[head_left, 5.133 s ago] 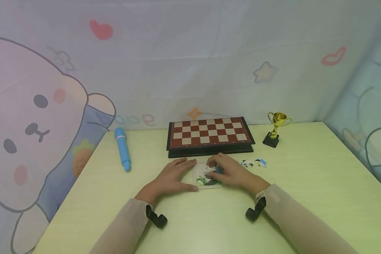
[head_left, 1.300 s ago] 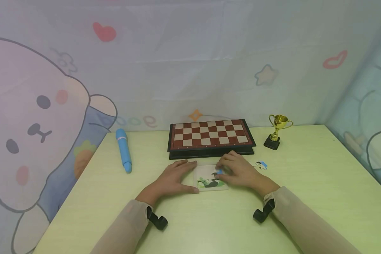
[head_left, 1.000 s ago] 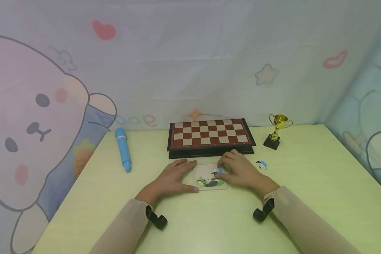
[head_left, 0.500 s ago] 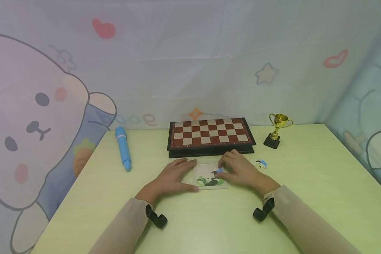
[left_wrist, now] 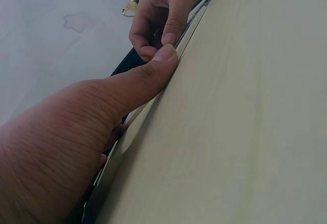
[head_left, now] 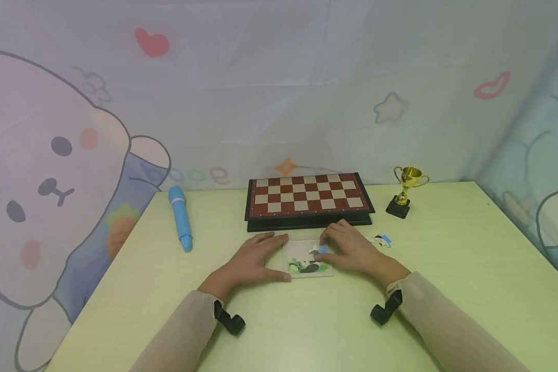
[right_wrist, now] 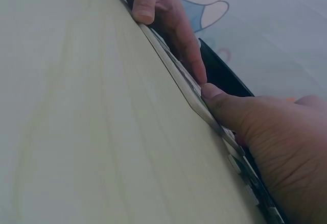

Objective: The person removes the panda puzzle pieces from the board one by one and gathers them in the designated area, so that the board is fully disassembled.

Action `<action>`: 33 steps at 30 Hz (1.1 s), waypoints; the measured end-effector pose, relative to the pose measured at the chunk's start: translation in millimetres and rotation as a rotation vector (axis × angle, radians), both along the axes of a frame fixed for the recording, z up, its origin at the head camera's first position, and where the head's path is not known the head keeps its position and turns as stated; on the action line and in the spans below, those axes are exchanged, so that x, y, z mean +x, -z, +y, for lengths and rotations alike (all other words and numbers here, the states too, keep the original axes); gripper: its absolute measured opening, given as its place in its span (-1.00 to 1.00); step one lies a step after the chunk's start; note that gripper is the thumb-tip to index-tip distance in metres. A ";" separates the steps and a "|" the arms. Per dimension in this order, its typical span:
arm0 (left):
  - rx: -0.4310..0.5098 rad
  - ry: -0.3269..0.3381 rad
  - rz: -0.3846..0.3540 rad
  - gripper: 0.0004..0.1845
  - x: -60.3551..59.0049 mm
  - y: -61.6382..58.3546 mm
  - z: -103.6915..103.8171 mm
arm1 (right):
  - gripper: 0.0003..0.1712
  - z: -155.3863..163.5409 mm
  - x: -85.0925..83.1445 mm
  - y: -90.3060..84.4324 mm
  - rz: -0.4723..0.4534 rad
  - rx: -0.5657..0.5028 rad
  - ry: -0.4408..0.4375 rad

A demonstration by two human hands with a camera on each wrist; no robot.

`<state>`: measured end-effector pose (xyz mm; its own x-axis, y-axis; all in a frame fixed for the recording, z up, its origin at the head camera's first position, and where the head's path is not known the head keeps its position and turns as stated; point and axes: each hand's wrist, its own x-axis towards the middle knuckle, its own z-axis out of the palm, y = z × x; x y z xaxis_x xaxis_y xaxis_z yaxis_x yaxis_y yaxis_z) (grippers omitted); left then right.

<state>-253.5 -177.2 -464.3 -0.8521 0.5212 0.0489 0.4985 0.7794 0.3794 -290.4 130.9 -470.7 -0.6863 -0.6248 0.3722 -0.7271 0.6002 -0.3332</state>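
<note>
Head view: a person's left hand lies flat, fingers straight, against the left edge of a puzzle tray on the pale desk; the right hand pinches a blue puzzle piece directly beneath its fingertips, over the tray's right half. Left wrist view: the thumb presses the tray's rim. Right wrist view: the tray runs lengthwise between both hands.

hands: two, left and right
puzzle tray: one
loose piece: one
chessboard: one
trophy: one
blue pen: one
table: one
</note>
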 end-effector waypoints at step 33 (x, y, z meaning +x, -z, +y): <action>0.001 -0.004 -0.004 0.12 -0.8 1.1 -0.5 | -0.84 7.2 3.8 -12.0 -0.186 -0.299 -0.125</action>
